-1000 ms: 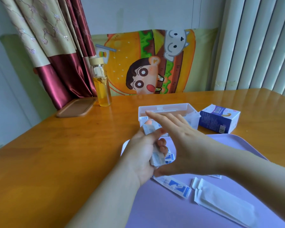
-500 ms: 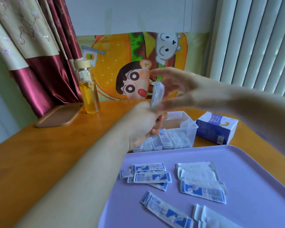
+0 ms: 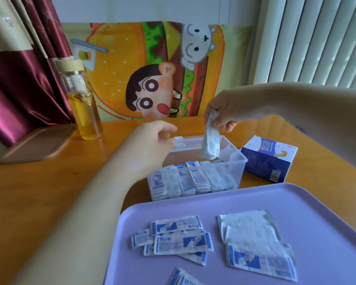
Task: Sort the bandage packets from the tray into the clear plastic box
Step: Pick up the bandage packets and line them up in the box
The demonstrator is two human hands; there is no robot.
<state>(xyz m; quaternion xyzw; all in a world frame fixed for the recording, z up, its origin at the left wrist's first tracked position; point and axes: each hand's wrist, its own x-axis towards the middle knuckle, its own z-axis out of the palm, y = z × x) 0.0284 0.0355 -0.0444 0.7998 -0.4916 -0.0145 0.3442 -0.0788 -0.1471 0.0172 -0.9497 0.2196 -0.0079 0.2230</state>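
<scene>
Now pinching a packet (image 3: 210, 144) with the right hand (image 3: 224, 112), just above the box (image 3: 242, 161). Holding the left hand (image 3: 150, 140) at the box rim, grip too blurry to tell.

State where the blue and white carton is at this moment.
In the head view, the blue and white carton stands on the table at right, just right of the clear plastic box and beyond the purple tray.

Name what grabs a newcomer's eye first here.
The right hand dangling bandage packets over the clear plastic box, mid-table, its near side already lined with packets. Next, the lilac tray in front, with loose packets yet to sort, and the bright cartoon burger picture behind.
</scene>
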